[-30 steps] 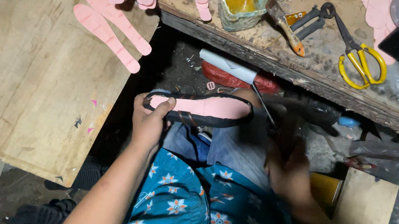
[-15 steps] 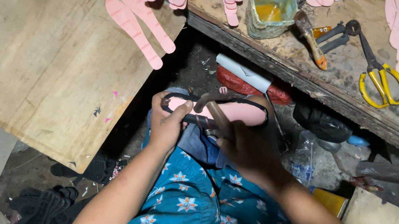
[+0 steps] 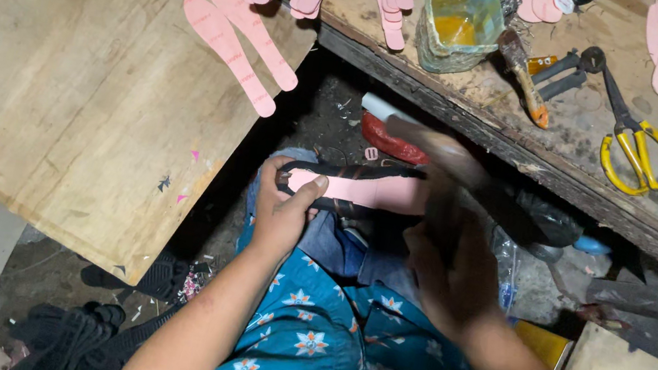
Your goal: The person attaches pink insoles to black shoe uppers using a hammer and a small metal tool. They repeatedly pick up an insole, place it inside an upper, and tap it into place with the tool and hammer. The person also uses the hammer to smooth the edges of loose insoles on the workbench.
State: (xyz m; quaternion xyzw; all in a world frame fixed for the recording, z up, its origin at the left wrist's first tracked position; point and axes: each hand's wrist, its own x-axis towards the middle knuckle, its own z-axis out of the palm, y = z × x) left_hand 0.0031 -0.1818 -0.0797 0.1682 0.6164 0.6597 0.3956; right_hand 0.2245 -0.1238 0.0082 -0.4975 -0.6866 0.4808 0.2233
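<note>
Head view is showing the left hand point(image 3: 283, 209) gripping the left end of a pink insole with black straps point(image 3: 363, 189), thumb lying over the pink top and fingers curling underneath, so the piece is resting on the person's lap just beyond the fingertips. Right hand point(image 3: 449, 261) is blurring to the right of the insole, clenched round the handle of a hammer-like tool point(image 3: 471, 177) whose head is slanting over the insole's right end; how tightly it is closing I cannot tell exactly. Farther away, a wooden bench point(image 3: 577, 176) is carrying a yellow glue tub point(image 3: 458, 22), a brush point(image 3: 524, 75) and yellow-handled scissors point(image 3: 631, 140). Loose pink insoles point(image 3: 238, 38) are lying on a plywood board point(image 3: 55, 80) at the left.
</note>
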